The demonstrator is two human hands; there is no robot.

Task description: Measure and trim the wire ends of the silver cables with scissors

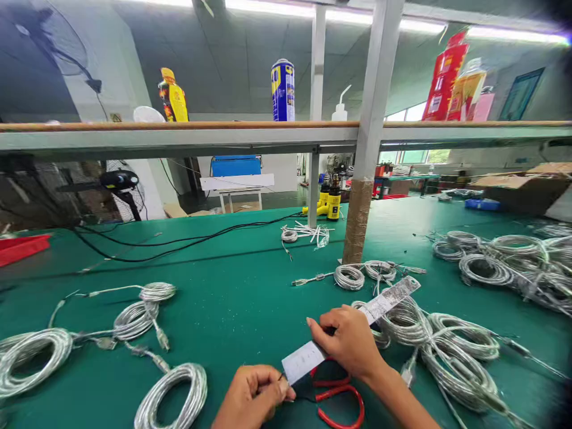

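Note:
My left hand (252, 396) is closed in a pinch at the near end of a long white label strip (357, 325), low in the middle of the head view. My right hand (348, 342) lies over the strip's middle with its fingers curled onto it. The strip runs up and right toward coiled silver cables (447, 342). Under my hands lie scissors with red handles (339, 399) on the green table (232, 298).
Several silver cable coils (134, 319) lie at the left, another coil (174, 396) near the front, more coils (509, 262) at the right. A taped post (360, 220) stands mid-table. Black cords (179, 241), a yellow tool (328, 199) and a shelf with bottles (283, 89) are behind.

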